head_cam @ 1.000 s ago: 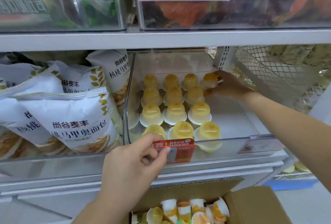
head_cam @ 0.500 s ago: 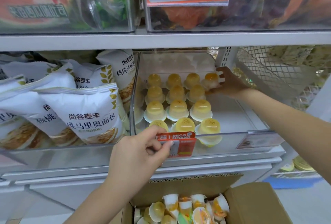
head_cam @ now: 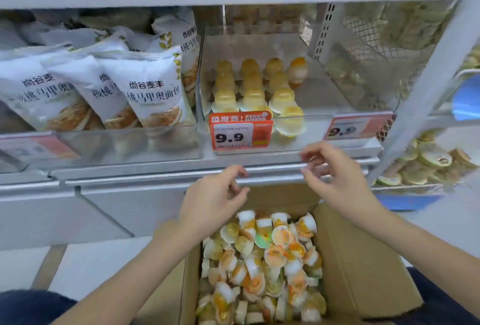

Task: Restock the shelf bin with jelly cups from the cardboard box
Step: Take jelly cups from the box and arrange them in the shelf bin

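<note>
The jelly cups (head_cam: 262,259) lie heaped loose in the open cardboard box (head_cam: 363,267) below the shelf, tipped every which way. More cups stand upside down in neat rows in the clear shelf bin (head_cam: 319,127), filling its left part; the right part is bare. Both hands hover above the box, holding nothing: the left hand (head_cam: 213,202) has loosely curled fingers, the right hand (head_cam: 335,176) likewise. To do this step well, it seems best to pick a few cups at once, turn each lid-down to match the rows, and fill from the back right corner forward. Bread bags (head_cam: 145,91) sit left of the bin.
</note>
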